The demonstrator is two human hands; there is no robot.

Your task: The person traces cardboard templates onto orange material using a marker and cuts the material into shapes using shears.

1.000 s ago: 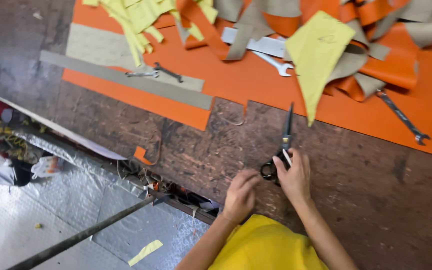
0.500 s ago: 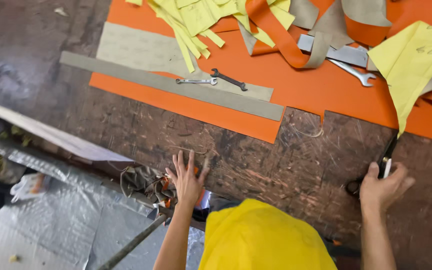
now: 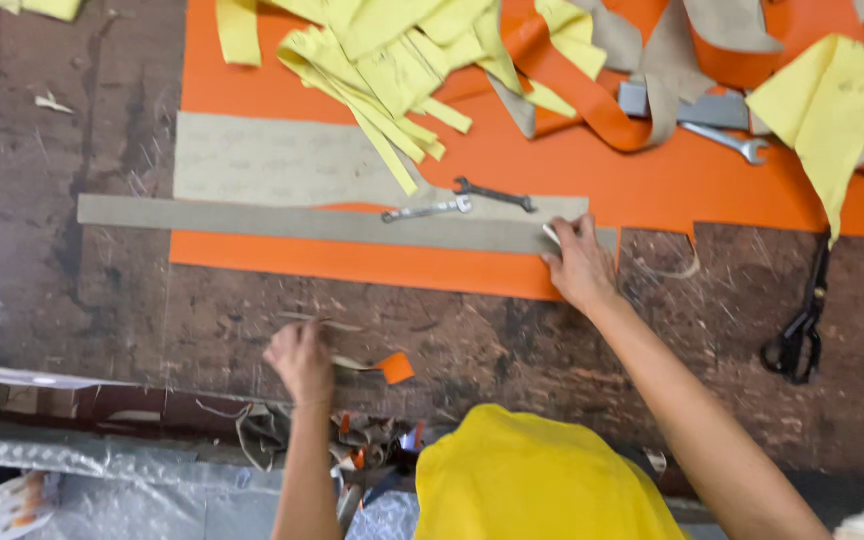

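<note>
Hands: right (image 3: 580,265) presses grey strip (image 3: 302,220); left (image 3: 300,358) prob. touching orange scrap (image 3: 395,367).

Both bare arms reached forward from the body. The left hand (image 3: 301,358) lay low and near, knuckles up, fingers curled in a loose grip. The right hand (image 3: 579,265) stretched farther out, palm down, fingers spread and pressing flat.

Scratched rough wood table (image 3: 102,300); smooth matt orange sheet (image 3: 572,170); metal wrenches (image 3: 497,194).
</note>
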